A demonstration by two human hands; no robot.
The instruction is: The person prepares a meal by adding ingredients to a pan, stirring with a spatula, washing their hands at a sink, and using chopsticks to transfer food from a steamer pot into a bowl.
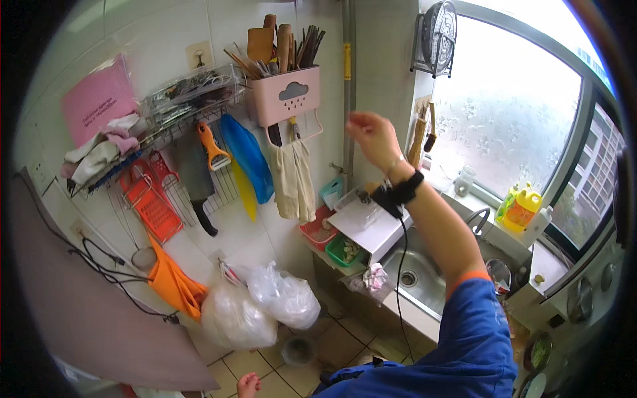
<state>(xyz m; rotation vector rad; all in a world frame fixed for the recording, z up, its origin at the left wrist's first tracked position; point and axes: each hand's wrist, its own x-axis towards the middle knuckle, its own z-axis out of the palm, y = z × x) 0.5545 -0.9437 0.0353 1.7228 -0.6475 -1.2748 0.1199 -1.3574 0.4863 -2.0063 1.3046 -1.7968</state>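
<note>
My right hand [373,137] is raised in front of the wall corner and pipe, to the right of a pink utensil holder [284,97]. Its fingers are bent and blurred; no object shows in them. A black strap with a device and cable sits on the wrist. The holder carries a wooden spatula [260,45], chopsticks and other utensils; a beige cloth [292,181] hangs from its bar. At the bottom edge my left hand [249,385] is low over the tiled floor, fingers curled in, with no object seen in it.
A cleaver [195,166], orange peeler [213,147] and red grater [155,211] hang from the wall rack. Below are clear plastic bags [239,313] and an orange bag [174,283]. A sink [413,271], white shelf [366,224] and yellow bottle [522,209] stand right, by the window.
</note>
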